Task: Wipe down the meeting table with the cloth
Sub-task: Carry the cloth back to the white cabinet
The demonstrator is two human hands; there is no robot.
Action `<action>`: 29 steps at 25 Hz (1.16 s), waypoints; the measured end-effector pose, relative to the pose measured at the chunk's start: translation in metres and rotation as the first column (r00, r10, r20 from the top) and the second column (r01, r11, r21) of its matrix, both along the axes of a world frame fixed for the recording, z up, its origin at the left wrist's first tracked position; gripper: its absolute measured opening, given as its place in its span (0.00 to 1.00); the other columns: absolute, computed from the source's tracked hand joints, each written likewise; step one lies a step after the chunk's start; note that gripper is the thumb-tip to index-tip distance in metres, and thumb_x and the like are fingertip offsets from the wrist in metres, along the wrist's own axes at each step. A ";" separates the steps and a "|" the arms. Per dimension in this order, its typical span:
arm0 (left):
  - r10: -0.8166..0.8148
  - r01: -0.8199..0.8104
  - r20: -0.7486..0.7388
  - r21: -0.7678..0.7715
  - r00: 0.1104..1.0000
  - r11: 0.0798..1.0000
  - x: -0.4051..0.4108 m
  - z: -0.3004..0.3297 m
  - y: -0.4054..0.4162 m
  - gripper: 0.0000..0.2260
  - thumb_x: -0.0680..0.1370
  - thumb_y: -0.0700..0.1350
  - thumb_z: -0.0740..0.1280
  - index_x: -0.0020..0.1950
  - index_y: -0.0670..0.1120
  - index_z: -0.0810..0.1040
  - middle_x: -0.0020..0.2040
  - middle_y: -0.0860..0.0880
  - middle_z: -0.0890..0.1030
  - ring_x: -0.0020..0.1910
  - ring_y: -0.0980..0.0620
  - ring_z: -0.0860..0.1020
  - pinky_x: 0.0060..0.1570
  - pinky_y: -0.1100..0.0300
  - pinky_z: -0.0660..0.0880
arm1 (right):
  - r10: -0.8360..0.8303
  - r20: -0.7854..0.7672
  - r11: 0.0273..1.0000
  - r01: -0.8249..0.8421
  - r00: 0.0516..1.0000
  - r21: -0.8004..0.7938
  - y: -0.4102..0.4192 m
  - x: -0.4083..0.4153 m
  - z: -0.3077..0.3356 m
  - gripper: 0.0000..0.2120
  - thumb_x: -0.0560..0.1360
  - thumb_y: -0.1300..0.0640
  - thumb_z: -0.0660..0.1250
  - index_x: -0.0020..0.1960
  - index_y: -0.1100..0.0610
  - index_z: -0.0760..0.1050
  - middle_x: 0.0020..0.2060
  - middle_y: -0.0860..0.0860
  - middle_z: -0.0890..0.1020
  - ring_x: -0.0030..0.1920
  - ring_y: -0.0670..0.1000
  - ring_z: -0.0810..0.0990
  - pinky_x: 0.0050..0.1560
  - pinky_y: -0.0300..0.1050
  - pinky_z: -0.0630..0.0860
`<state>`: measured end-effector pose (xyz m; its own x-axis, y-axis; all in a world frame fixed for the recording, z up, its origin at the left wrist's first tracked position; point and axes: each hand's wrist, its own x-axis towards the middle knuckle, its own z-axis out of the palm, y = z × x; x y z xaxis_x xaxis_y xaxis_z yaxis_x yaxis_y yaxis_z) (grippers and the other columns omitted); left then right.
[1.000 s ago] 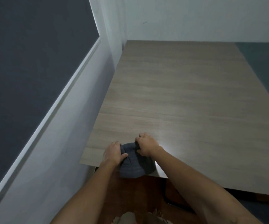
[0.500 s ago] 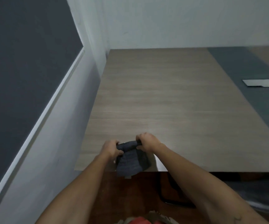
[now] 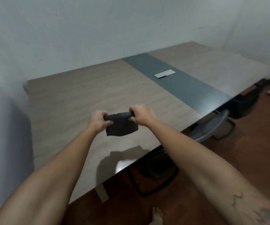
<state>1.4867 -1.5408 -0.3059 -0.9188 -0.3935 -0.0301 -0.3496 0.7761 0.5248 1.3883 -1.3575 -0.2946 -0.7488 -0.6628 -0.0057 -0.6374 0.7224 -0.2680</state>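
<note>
A: What colour is the cloth (image 3: 122,125)?
B: Dark grey, plain.
A: And the table (image 3: 75,98)?
B: Pale wood grain, with a dark grey-blue strip (image 3: 176,82) across it. A light grey plate (image 3: 164,73) sits in the strip.
A: The floor (image 3: 252,135)?
B: Reddish brown. The walls (image 3: 98,26) are white.

Both forearms are bare with no sleeves, and the right forearm (image 3: 238,198) carries a dark tattoo.
</note>
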 end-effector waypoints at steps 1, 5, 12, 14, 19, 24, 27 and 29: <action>-0.031 0.031 -0.034 -0.009 0.999 0.999 -0.014 0.013 0.011 0.09 0.73 0.42 0.76 0.50 0.40 0.84 0.45 0.40 0.83 0.47 0.41 0.80 0.40 0.57 0.68 | -0.041 -0.026 0.999 0.040 0.999 -0.017 0.014 -0.007 0.014 0.11 0.77 0.51 0.71 0.56 0.54 0.78 0.52 0.56 0.82 0.54 0.58 0.80 0.45 0.45 0.70; -0.174 0.168 -0.136 -0.055 0.975 0.984 -0.071 0.060 0.079 0.09 0.74 0.45 0.76 0.50 0.43 0.83 0.43 0.45 0.80 0.43 0.48 0.77 0.42 0.58 0.68 | -0.228 -0.102 0.973 0.223 0.968 -0.052 0.093 -0.032 0.065 0.12 0.76 0.50 0.72 0.56 0.54 0.78 0.53 0.56 0.83 0.56 0.60 0.80 0.48 0.47 0.73; -0.412 0.397 -0.218 -0.108 0.885 0.911 -0.161 0.100 0.218 0.08 0.73 0.46 0.76 0.50 0.47 0.83 0.43 0.50 0.79 0.44 0.50 0.76 0.44 0.60 0.69 | -0.460 -0.144 0.888 0.451 0.876 -0.089 0.245 -0.074 0.102 0.12 0.78 0.50 0.71 0.57 0.53 0.77 0.55 0.54 0.82 0.57 0.58 0.79 0.49 0.47 0.73; -0.477 0.460 -0.210 -0.125 0.853 0.879 -0.189 0.106 0.273 0.08 0.74 0.46 0.75 0.51 0.47 0.82 0.43 0.50 0.79 0.44 0.50 0.75 0.45 0.59 0.69 | -0.519 -0.164 0.854 0.513 0.839 -0.081 0.301 -0.087 0.108 0.13 0.78 0.49 0.71 0.59 0.53 0.77 0.56 0.55 0.81 0.58 0.59 0.79 0.52 0.49 0.74; -0.631 0.615 -0.203 -0.143 0.749 0.776 -0.255 0.122 0.422 0.06 0.75 0.45 0.74 0.48 0.47 0.79 0.44 0.49 0.79 0.45 0.48 0.76 0.45 0.56 0.70 | -0.619 -0.199 0.782 0.620 0.760 -0.065 0.449 -0.119 0.124 0.13 0.77 0.48 0.71 0.57 0.54 0.77 0.54 0.55 0.82 0.56 0.59 0.80 0.47 0.48 0.72; -0.751 0.733 -0.198 -0.169 0.630 0.659 -0.313 0.141 0.577 0.08 0.75 0.46 0.74 0.50 0.46 0.79 0.47 0.45 0.80 0.50 0.43 0.78 0.45 0.55 0.71 | -0.721 -0.222 0.685 0.723 0.656 -0.085 0.596 -0.141 0.141 0.10 0.77 0.48 0.72 0.53 0.51 0.76 0.51 0.52 0.81 0.54 0.56 0.80 0.47 0.48 0.72; -0.801 0.759 -0.205 -0.259 0.562 0.598 -0.340 0.152 0.656 0.11 0.75 0.47 0.74 0.54 0.45 0.81 0.52 0.43 0.82 0.53 0.42 0.78 0.48 0.56 0.71 | -0.780 -0.213 0.618 0.778 0.589 -0.110 0.667 -0.155 0.151 0.09 0.77 0.48 0.72 0.51 0.50 0.74 0.47 0.49 0.78 0.53 0.56 0.79 0.47 0.47 0.72; -0.830 0.784 -0.223 -0.275 0.512 0.557 -0.359 0.158 0.703 0.11 0.75 0.47 0.74 0.55 0.45 0.81 0.53 0.43 0.82 0.54 0.42 0.78 0.49 0.56 0.70 | -0.811 -0.218 0.574 0.811 0.543 -0.116 0.709 -0.167 0.155 0.09 0.77 0.48 0.72 0.51 0.50 0.74 0.47 0.50 0.78 0.53 0.56 0.79 0.47 0.47 0.70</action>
